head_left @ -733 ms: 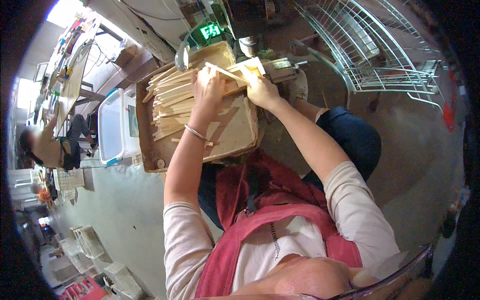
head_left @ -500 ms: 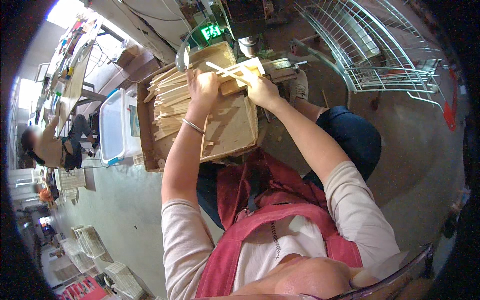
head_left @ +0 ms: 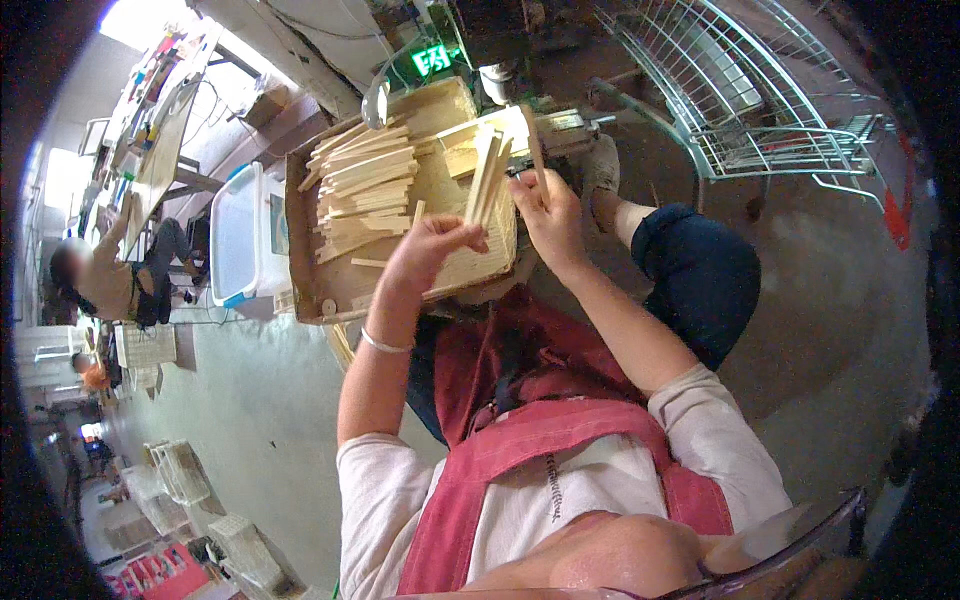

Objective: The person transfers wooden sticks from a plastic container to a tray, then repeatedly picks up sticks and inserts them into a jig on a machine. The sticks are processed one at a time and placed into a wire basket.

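Left hand: the fingers of the left hand (head_left: 432, 248) are closed on the near end of a small bundle of sticks (head_left: 484, 178).
Bundle: it stands out beyond the left fingertips, between the two hands and over the right part of the tray (head_left: 440, 97).
Direction: its long axis goes away from the body and leans a little to the right; the far end points to the pale wooden block (head_left: 459, 160).
Right hand: the right hand (head_left: 550, 215) is just right of the bundle, fingers bent; I cannot tell if it holds the narrow brown strip (head_left: 538, 150) at its fingertips.
Change: half a second ago the left hand was farther from the body and a stick slanted toward the right hand; now the left hand is nearer, and the bundle is upright in the view.
Pile: left of the grip, many loose sticks (head_left: 365, 180) lie in the tray, mostly crosswise to the bundle.
Farther out: a clear plastic bin (head_left: 235, 243) is beyond the tray's left side; a wire cart (head_left: 815, 150) is well to the right.
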The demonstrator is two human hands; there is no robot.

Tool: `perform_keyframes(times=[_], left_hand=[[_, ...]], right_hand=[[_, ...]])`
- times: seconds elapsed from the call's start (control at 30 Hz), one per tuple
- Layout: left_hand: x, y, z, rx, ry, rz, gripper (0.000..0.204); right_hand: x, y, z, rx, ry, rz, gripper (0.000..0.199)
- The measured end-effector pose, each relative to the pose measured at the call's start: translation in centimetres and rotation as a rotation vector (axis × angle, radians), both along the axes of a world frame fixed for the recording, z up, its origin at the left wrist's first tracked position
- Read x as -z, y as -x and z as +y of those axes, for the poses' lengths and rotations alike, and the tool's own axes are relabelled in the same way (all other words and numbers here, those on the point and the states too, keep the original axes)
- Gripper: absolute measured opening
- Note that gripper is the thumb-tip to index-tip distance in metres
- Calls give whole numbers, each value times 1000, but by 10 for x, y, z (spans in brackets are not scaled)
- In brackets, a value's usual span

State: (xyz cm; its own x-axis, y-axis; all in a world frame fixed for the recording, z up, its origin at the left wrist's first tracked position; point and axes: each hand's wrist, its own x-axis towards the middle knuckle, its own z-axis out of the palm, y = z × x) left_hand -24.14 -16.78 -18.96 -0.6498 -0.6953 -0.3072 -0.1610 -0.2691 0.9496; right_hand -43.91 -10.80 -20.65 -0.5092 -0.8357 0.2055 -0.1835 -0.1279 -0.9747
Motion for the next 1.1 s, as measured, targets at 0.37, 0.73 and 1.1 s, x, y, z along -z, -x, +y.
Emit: perform_keyframes(times=[0.37, 0.73, 1.1], left_hand=[[-7, 17, 108, -203, -146, 158, 20], [5, 30, 141, -337, 195, -253, 20], [6, 27, 165, -366, 330, -293, 19]], right_hand=[[-26, 9, 61, -384, -285, -745, 23], [0, 19, 68, -585, -327, -923, 16], [5, 19, 70, -728, -353, -969, 26]])
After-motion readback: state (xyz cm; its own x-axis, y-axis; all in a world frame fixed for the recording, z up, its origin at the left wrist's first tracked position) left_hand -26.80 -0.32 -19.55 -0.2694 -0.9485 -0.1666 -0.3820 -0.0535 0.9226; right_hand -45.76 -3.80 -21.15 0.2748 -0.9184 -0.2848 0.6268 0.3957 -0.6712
